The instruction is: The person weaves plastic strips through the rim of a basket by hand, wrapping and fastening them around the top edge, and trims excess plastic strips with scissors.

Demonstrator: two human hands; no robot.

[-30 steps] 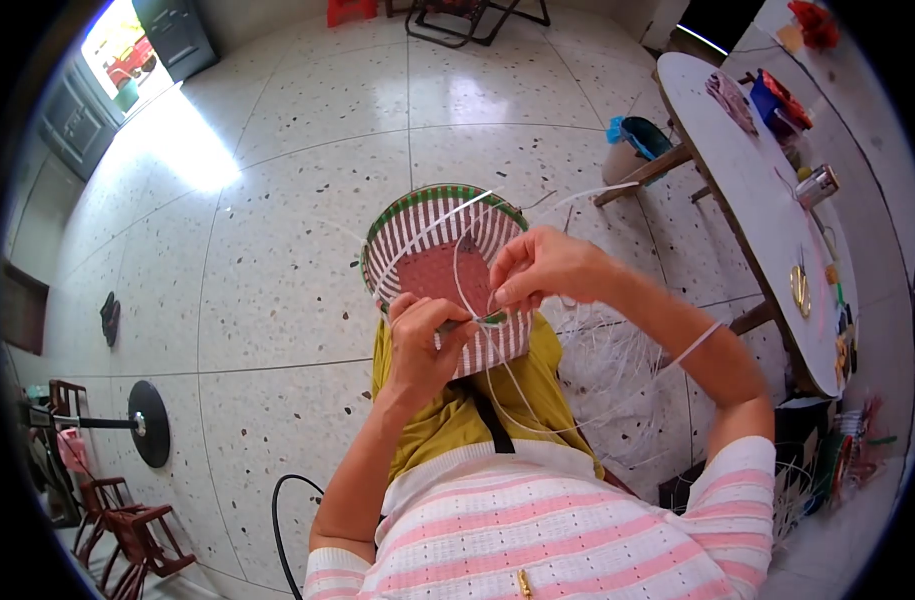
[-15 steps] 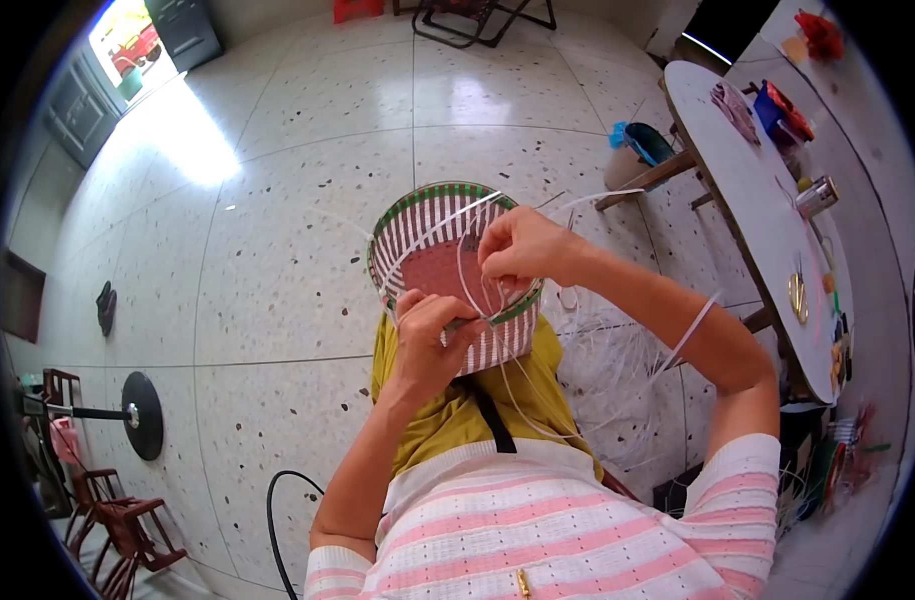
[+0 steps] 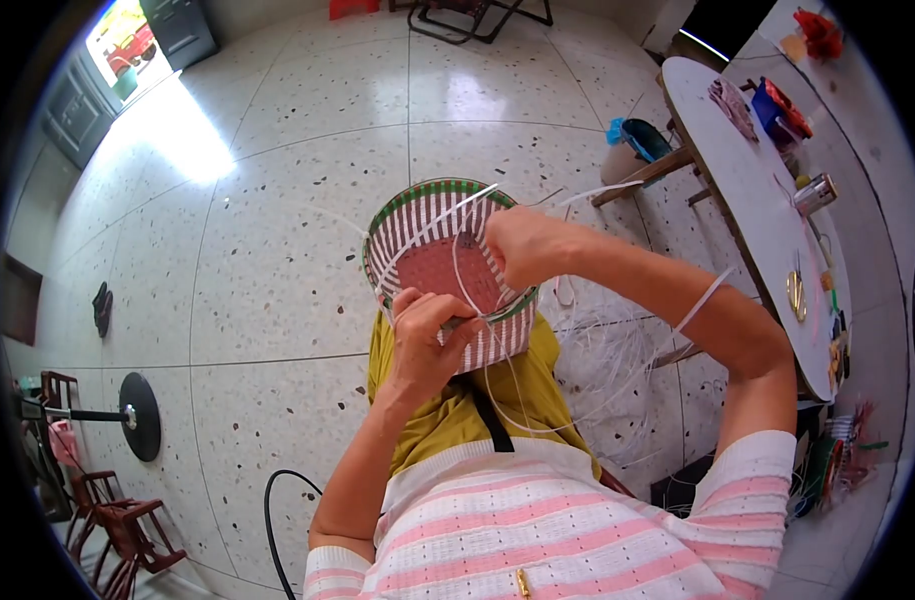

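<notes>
A woven basket point(image 3: 518, 338) with red-and-white striped sides and a green-and-white rim sits on my lap. At its near rim, my left hand point(image 3: 427, 328) is closed, thumb outside and fingers curled over the edge. My right hand point(image 3: 525, 247) is curled shut over the right side of the opening, its fingertips turned inward and hidden. What it pinches cannot be made out. A thin white strip point(image 3: 458, 262) loops down inside the basket toward the near rim by my left thumb. Another flat white strip point(image 3: 442, 222) crosses the opening diagonally.
A heap of loose white strips point(image 3: 612, 375) lies on the floor to the right. Beyond it stand a long white table point(image 3: 747, 185) with scissors point(image 3: 797, 296) and a can point(image 3: 815, 194), and a bin point(image 3: 637, 150). Wooden chairs point(image 3: 127, 510) and a round black base point(image 3: 140, 417) are at left.
My right hand has shifted slightly right and turned, so its fingertips no longer show. The right elbow has swung outward. My left hand stays on the near rim.
</notes>
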